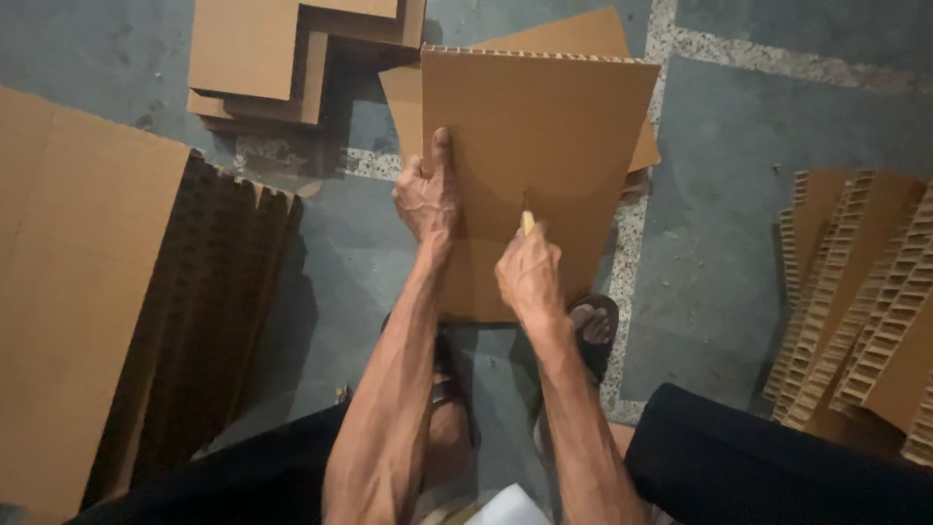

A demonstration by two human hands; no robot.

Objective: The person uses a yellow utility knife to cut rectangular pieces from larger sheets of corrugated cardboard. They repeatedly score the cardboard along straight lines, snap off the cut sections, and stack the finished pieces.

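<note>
1. Hold the sheet steady: left hand clamps its left edge, thumb flat up the face, fingers wrapped behind and out of sight. Sheet stands near upright over the floor, lower edge down by the sandalled foot, in front of both knees.
2. Keep the knife low and firm: right hand closed in a fist round the yellow handle, tip touching the face near the middle. Cannot tell how deep the blade sits.
3. Draw straight down toward the lower edge, probably the safest line, with wrist locked and forearm doing the travel.
4. Keep the left thumb well to the side of the cut line; at present thumb and blade stand near each other, so a slip sideways looks like the main risk.
5. Mind the foot just under the lower edge; ease off before the blade runs out of board.
6. Brace the sheet against bending: corrugated top edge shows the flutes, and a soft panel likely buckles under hard pressure.
7. Leave the stacks alone: flat pile at left, cut pieces beyond, strips at right.
</note>
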